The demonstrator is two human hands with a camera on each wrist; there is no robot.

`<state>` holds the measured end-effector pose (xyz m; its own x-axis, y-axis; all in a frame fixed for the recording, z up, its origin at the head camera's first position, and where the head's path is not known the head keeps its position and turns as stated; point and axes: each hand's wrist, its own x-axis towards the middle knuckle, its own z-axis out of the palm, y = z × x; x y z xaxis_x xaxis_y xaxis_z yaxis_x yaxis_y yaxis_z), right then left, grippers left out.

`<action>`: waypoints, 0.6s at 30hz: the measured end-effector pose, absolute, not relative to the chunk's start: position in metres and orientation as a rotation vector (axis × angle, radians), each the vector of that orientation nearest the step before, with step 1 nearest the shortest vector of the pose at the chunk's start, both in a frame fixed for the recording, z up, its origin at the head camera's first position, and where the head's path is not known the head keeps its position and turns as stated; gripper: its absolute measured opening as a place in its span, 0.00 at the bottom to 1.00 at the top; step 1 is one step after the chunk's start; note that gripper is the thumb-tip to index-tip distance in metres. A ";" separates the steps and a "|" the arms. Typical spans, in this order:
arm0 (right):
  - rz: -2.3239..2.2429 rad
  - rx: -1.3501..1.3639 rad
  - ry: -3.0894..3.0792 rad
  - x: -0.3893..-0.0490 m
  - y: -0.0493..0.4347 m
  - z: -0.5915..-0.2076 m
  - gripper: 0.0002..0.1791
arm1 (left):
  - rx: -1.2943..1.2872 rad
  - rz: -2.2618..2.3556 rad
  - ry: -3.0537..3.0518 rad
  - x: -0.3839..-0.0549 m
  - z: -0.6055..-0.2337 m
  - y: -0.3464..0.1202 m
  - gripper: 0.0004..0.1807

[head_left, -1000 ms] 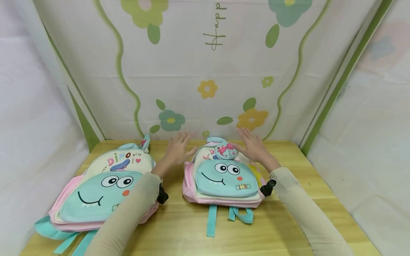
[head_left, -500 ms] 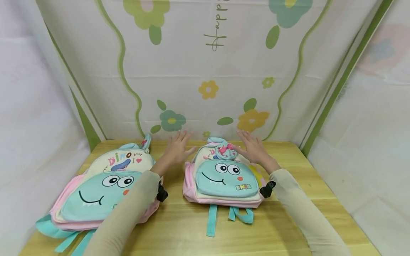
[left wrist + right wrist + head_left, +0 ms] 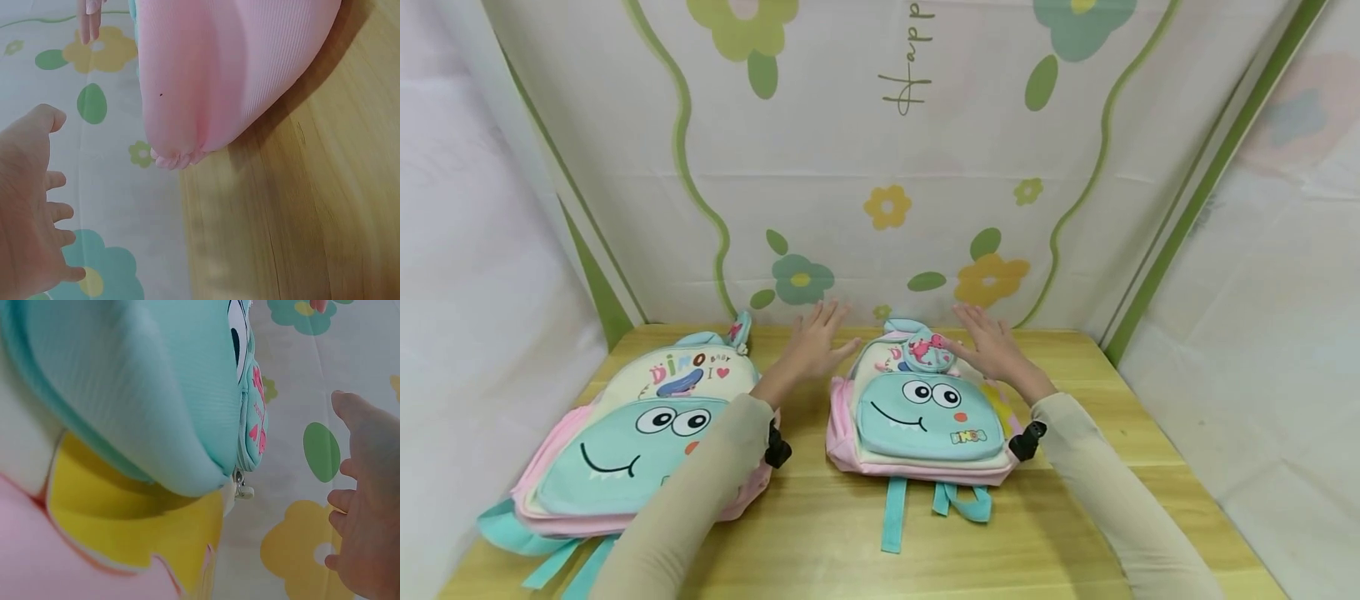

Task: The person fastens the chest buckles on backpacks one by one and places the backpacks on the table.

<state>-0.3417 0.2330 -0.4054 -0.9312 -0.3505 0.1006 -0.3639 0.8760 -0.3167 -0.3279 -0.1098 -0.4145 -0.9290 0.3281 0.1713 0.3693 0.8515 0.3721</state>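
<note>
A small backpack (image 3: 929,417) in pink, cream and mint, with a cartoon face on its front pocket, lies face up mid-table. A round mint pouch (image 3: 929,352) sits at its top. My left hand (image 3: 812,343) hovers by its upper left side, fingers spread and holding nothing. On the other side my right hand (image 3: 994,346) is held the same way, its thumb overlapping the pouch's edge in the head view. The left wrist view shows the pink side panel (image 3: 206,69) apart from my fingers. A yellow patch (image 3: 125,512) shows on the other side in the right wrist view.
A larger matching backpack (image 3: 625,450) lies on the left of the wooden table (image 3: 820,533), partly behind my left sleeve (image 3: 700,492). Mint straps (image 3: 893,517) trail from the middle backpack toward the front edge. A white flowered cloth (image 3: 805,150) hangs behind and at the sides.
Both hands keep nearly the same pose beside the middle backpack. The head view has shifted very slightly; the backpacks have not moved on the table.
</note>
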 end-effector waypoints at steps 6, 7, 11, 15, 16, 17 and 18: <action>0.561 0.606 -3.008 -0.344 0.234 -0.404 0.45 | -0.557 -0.631 -2.944 -0.328 -0.416 -0.112 0.42; 0.571 0.611 -3.010 -0.344 0.234 -0.404 0.44 | -0.560 -0.637 -2.950 -0.327 -0.415 -0.112 0.43; 0.631 0.644 -3.007 -0.341 0.238 -0.406 0.44 | -0.594 -0.748 -2.976 -0.319 -0.415 -0.107 0.45; 0.687 0.699 -2.999 -0.335 0.244 -0.408 0.44 | -0.648 -0.830 -3.012 -0.309 -0.417 -0.103 0.46; 0.703 0.713 -2.998 -0.333 0.246 -0.409 0.45 | -0.664 -0.835 -3.021 -0.307 -0.418 -0.102 0.47; 0.729 0.722 -3.000 -0.331 0.247 -0.410 0.45 | -0.678 -0.832 -3.028 -0.304 -0.418 -0.101 0.47; 0.740 0.738 -3.002 -0.330 0.249 -0.410 0.45 | -0.698 -0.832 -3.030 -0.302 -0.418 -0.100 0.47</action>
